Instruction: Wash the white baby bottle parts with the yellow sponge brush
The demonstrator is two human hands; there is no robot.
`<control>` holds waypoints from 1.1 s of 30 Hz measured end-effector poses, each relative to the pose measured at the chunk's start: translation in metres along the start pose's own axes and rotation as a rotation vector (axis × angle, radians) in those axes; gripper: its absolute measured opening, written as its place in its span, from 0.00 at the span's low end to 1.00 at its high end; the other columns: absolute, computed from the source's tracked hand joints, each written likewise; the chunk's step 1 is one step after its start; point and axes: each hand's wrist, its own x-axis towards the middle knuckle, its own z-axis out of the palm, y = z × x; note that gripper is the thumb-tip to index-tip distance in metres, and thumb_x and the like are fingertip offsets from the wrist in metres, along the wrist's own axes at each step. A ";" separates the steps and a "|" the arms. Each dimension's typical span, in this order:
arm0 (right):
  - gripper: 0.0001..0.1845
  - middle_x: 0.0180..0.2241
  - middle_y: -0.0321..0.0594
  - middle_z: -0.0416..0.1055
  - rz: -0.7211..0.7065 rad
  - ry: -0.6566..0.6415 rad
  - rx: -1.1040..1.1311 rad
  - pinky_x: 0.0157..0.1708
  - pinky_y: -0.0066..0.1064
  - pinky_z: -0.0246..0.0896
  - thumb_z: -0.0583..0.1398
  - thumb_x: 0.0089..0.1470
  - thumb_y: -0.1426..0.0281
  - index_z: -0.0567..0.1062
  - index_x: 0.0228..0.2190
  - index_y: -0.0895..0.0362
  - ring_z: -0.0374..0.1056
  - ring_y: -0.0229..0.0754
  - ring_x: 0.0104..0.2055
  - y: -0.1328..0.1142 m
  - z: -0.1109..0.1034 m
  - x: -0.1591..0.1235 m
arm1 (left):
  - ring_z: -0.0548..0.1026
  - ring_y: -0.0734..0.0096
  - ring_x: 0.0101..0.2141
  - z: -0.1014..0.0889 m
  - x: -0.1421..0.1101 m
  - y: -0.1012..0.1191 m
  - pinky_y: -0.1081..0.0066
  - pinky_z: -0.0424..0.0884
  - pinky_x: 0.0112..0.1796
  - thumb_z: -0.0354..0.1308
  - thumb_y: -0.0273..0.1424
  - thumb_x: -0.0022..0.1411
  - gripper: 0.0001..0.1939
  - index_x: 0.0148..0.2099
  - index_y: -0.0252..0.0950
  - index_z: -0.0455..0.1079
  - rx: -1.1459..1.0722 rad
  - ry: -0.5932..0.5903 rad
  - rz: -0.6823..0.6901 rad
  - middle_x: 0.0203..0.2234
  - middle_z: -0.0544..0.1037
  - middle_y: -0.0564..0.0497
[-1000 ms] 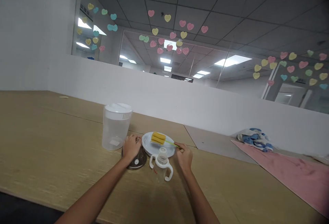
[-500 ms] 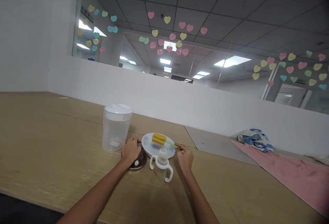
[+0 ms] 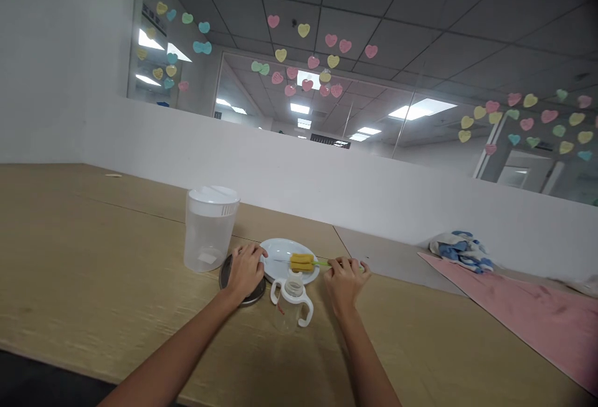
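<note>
My right hand (image 3: pixel 346 277) is closed around the green handle of a sponge brush (image 3: pixel 303 262), whose yellow sponge head lies over the right half of a white plate (image 3: pixel 280 246). A thin pale line runs left from the sponge. At the plate's left rim, my left hand (image 3: pixel 246 270) has its fingers curled and seems to pinch the edge. Below that hand sits a round dark brown dish or lid (image 3: pixel 255 296) with a metallic rim, partly covered by it. In front of the plate stands a clear baby bottle (image 3: pixel 288 316) with white side handles.
A translucent pitcher (image 3: pixel 209 232) with a white lid stands left of the plate. To the right are a pink cloth (image 3: pixel 523 313) and a crumpled blue-and-white cloth (image 3: pixel 462 251). A white wall (image 3: pixel 327 189) with a window runs behind the table (image 3: pixel 116 257).
The sponge brush has shifted right and slightly nearer, along with my right hand. My left hand has moved from the brown dish or lid toward the plate's rim.
</note>
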 end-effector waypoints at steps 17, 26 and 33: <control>0.15 0.24 0.36 0.73 0.075 -0.219 0.238 0.39 0.36 0.40 0.52 0.36 0.81 0.76 0.19 0.54 0.61 0.39 0.31 -0.022 0.007 -0.005 | 0.66 0.64 0.41 -0.002 0.001 0.002 0.62 0.56 0.46 0.47 0.20 0.51 0.14 0.36 0.40 0.69 -0.064 0.048 0.088 0.36 0.72 0.50; 0.16 0.25 0.35 0.75 0.256 -0.274 0.349 0.39 0.36 0.44 0.50 0.36 0.77 0.76 0.17 0.53 0.66 0.42 0.32 -0.019 0.012 -0.007 | 0.67 0.64 0.41 -0.005 -0.002 0.006 0.61 0.57 0.46 0.47 0.22 0.54 0.12 0.36 0.39 0.69 -0.078 0.044 0.241 0.37 0.72 0.49; 0.17 0.27 0.36 0.76 0.357 -0.263 0.418 0.40 0.37 0.48 0.49 0.36 0.74 0.77 0.18 0.52 0.68 0.46 0.34 -0.016 0.018 -0.010 | 0.67 0.65 0.41 -0.003 -0.003 0.004 0.60 0.57 0.47 0.48 0.24 0.54 0.11 0.34 0.39 0.71 -0.107 0.026 0.289 0.39 0.71 0.49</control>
